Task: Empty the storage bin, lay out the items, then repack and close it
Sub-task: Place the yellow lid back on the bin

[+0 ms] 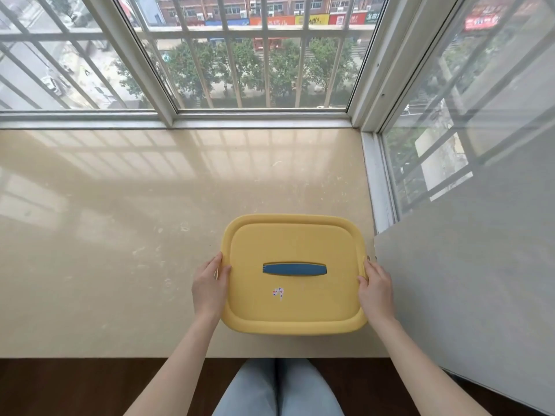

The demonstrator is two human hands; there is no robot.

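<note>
A yellow storage bin (294, 241) with its lid on sits on the beige stone sill, toward the right and near the front edge. The lid has a blue handle (295, 269) lying flat in its middle and a small sticker (278, 292) below it. My left hand (208, 288) grips the lid's left edge, thumb on top. My right hand (375, 288) grips the right edge the same way. The bin's contents are hidden under the lid.
The sill (135, 235) stretches wide to the left of the bin. Barred windows (258, 70) close off the back, and a grey wall (468, 280) stands right beside the bin. My knees (277, 388) are just below the sill's front edge.
</note>
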